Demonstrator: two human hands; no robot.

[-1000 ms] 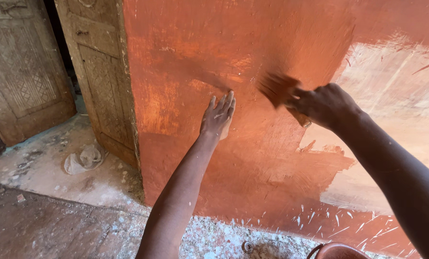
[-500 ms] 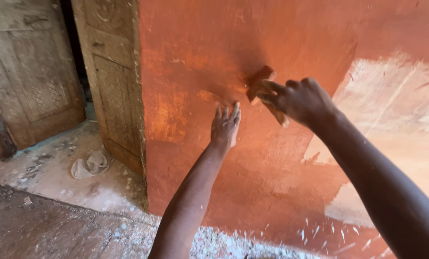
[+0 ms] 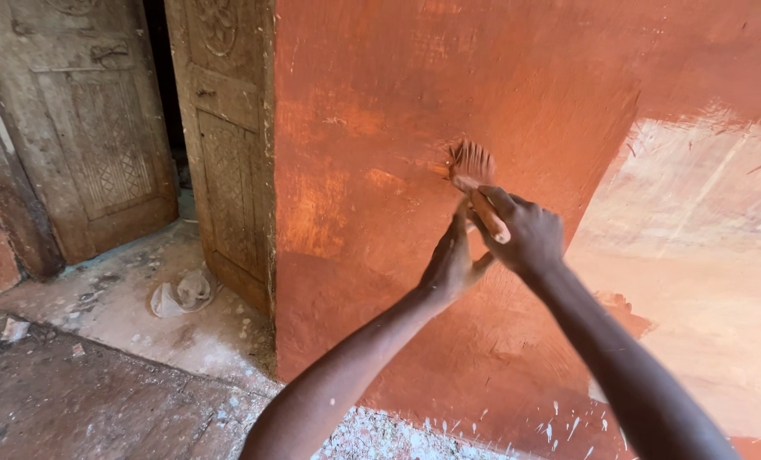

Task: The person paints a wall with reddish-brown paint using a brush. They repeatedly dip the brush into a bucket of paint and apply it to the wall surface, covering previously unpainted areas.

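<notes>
Paintbrush (image 3: 474, 175) has swept left along the orange wall (image 3: 380, 94), toward its door-side corner; right hand (image 3: 525, 234) clamps the handle; left hand (image 3: 450, 266), fingers together, now just beside it; coat extends doorward.

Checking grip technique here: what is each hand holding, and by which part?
Right hand grips a paintbrush by its handle; left hand holds nothing.

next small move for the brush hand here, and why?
Probably sweep the paintbrush right and down toward the unpainted pale patch. The right hand holds the bristles against wall that is already orange, the left hand rests flat beside it, and the bare area lies to the right.
</notes>
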